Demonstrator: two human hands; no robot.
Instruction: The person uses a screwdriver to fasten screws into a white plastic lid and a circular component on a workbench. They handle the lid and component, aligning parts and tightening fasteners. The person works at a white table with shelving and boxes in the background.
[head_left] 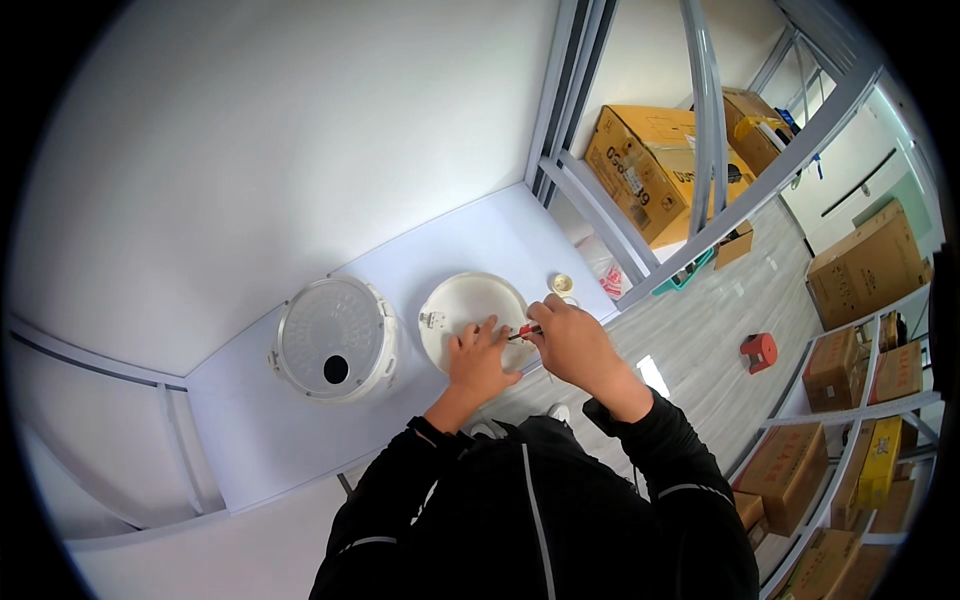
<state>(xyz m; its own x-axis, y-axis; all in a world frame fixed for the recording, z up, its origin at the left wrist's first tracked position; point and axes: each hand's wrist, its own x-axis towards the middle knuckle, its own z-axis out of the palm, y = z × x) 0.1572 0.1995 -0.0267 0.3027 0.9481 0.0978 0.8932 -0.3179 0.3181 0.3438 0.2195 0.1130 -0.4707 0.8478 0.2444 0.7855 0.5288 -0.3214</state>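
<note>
A shallow round white housing point(458, 300) lies on the pale work table, with a small metal fitting point(434, 320) at the left of its inside. Over its near part rests my left hand point(480, 364), fingers spread and touching it. My right hand point(574, 342) is closed round a red-handled screwdriver point(528, 331) at the housing's right side. The shaft points left towards my left fingertips; what its tip touches is too small to make out. Left of the housing stands a white drum-shaped unit point(335, 310) with a round black opening point(336, 369) on top.
A small pale yellow roll point(562, 284) sits on the table point(270, 440) near the right edge. Grey metal framing point(605, 215) rises beyond it, with cardboard boxes point(655, 165) behind. On the floor at right stands a red stool-like object point(760, 352), near shelves of boxes point(785, 470).
</note>
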